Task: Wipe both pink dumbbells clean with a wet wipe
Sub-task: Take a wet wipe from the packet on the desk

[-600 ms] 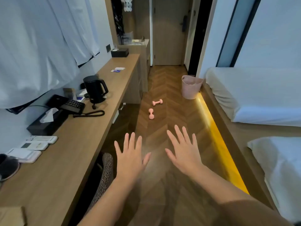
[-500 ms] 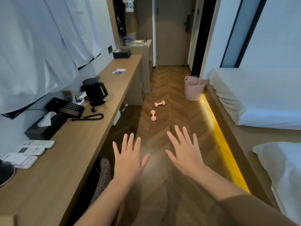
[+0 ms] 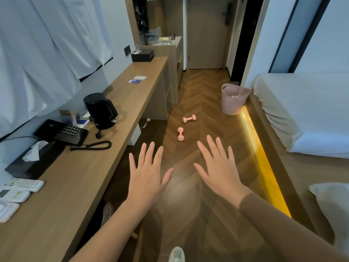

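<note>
Two small pink dumbbells lie on the wooden herringbone floor ahead of me: the nearer dumbbell (image 3: 180, 134) points away from me, the farther dumbbell (image 3: 189, 118) lies crosswise behind it. My left hand (image 3: 146, 173) and my right hand (image 3: 219, 167) are held out in front of me, palms down, fingers spread and straight, holding nothing. Both hands hover in the air well short of the dumbbells. On the desk's near left lie flat white packets (image 3: 22, 188); I cannot tell what they are.
A long wooden desk (image 3: 79, 186) runs along the left with a black kettle (image 3: 101, 110), a black phone (image 3: 62, 132) and a black tissue box (image 3: 32, 159). A pink bin (image 3: 234, 99) stands by the bed (image 3: 302, 110) on the right. A lit yellow strip (image 3: 264, 163) edges the bed platform.
The view has advanced slightly along the floor, so the dumbbells and desk sit a little lower and closer. Both hands stay spread and empty in the same pose.
</note>
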A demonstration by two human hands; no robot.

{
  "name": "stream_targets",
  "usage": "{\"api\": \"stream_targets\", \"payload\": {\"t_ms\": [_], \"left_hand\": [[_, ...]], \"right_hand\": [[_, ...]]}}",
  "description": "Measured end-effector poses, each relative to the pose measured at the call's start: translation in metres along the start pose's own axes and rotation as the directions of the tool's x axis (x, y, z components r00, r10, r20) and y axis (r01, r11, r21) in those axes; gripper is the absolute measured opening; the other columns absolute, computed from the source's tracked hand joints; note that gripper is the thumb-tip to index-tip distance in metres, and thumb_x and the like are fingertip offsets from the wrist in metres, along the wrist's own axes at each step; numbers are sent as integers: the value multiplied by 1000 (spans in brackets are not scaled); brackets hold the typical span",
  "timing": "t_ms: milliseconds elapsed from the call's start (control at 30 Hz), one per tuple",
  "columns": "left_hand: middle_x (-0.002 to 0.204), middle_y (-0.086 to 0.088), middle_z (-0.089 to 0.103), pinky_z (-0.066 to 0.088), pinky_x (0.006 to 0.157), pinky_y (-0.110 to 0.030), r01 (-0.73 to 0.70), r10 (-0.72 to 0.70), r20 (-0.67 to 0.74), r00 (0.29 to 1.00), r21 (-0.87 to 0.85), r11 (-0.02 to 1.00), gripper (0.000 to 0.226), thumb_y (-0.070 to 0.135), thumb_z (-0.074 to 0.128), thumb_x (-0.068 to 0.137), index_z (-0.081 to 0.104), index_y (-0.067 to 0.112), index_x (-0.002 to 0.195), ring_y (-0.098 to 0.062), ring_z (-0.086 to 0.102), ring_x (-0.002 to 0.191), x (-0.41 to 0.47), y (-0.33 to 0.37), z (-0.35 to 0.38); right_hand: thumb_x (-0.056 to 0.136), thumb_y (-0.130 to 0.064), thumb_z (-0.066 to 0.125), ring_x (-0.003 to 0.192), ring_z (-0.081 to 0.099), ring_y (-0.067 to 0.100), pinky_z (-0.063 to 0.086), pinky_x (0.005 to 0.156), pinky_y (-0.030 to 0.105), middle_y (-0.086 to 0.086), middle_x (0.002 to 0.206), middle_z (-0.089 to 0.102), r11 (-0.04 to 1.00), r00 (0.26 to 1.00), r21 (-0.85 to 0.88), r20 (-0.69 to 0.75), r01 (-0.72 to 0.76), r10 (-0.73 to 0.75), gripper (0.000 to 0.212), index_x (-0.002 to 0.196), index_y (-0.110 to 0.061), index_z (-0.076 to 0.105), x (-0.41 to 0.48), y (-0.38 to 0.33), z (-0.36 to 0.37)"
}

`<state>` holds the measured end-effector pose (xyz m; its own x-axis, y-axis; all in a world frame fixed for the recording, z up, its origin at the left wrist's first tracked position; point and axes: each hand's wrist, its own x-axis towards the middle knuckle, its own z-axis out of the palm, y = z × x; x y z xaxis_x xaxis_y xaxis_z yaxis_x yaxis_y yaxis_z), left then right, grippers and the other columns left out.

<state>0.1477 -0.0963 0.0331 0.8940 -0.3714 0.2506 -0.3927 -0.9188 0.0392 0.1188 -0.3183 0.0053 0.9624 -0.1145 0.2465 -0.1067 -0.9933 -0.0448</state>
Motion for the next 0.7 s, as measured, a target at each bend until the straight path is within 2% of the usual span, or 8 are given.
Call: {"api": "stream_targets", "payload": {"t_ms": [67, 167, 300, 433, 533, 700], "left_hand": [[163, -4, 18, -1, 116, -51, -1, 1, -3, 1000, -17, 1000, 78, 71, 14, 92, 26, 26, 155, -26, 5, 151, 27, -5, 15], [164, -5, 13, 3, 118, -50, 17, -16, 13, 1000, -37, 999, 80, 72, 9, 90, 18, 27, 156, -25, -4, 150, 82, -18, 47], [165, -3, 6, -1, 117, -48, 62, -60, 33, 998, -66, 996, 84, 75, 4, 86, 11, 30, 156, -22, -13, 146, 165, -37, 82], [164, -4, 12, 1, 116, -48, 74, -75, -5, 997, -100, 992, 79, 71, 15, 90, 19, 28, 156, -23, -7, 147, 241, -51, 96], [165, -4, 7, -1, 117, -48, 78, -73, 53, 996, -87, 993, 80, 71, 11, 90, 14, 28, 156, -24, -10, 148, 298, -59, 108], [165, -3, 6, 2, 118, -49, 107, -100, 105, 989, -71, 992, 83, 72, 5, 85, 11, 29, 156, -25, -8, 150, 362, -62, 133]], "right_hand": [[94, -66, 26, 150, 11, 30, 6, 115, 52, 3, 163, 16, 1000, 1000, 14, 10, 0, 0, 68, 153, -34, 20, 25, 5, 13], [92, -68, 14, 151, 4, 29, 3, 115, 52, 2, 165, 7, 1000, 998, 12, 59, -2, 1, 70, 154, -36, 11, 84, 18, 38], [94, -65, 14, 151, -8, 27, -3, 115, 50, 0, 165, -7, 999, 992, -4, 123, -42, 42, 68, 154, -37, -1, 169, 33, 71], [92, -65, 11, 151, 3, 29, 6, 117, 51, 1, 165, 4, 997, 993, -6, 93, -70, 71, 68, 154, -36, 9, 242, 39, 81], [94, -64, 18, 150, 10, 30, 12, 116, 51, 2, 164, 11, 997, 993, 6, 87, -79, 78, 67, 154, -34, 16, 289, 46, 90], [94, -63, 17, 151, 5, 29, 6, 116, 49, 0, 164, 6, 996, 992, 42, 106, -73, 69, 65, 154, -36, 15, 350, 63, 112]]}}
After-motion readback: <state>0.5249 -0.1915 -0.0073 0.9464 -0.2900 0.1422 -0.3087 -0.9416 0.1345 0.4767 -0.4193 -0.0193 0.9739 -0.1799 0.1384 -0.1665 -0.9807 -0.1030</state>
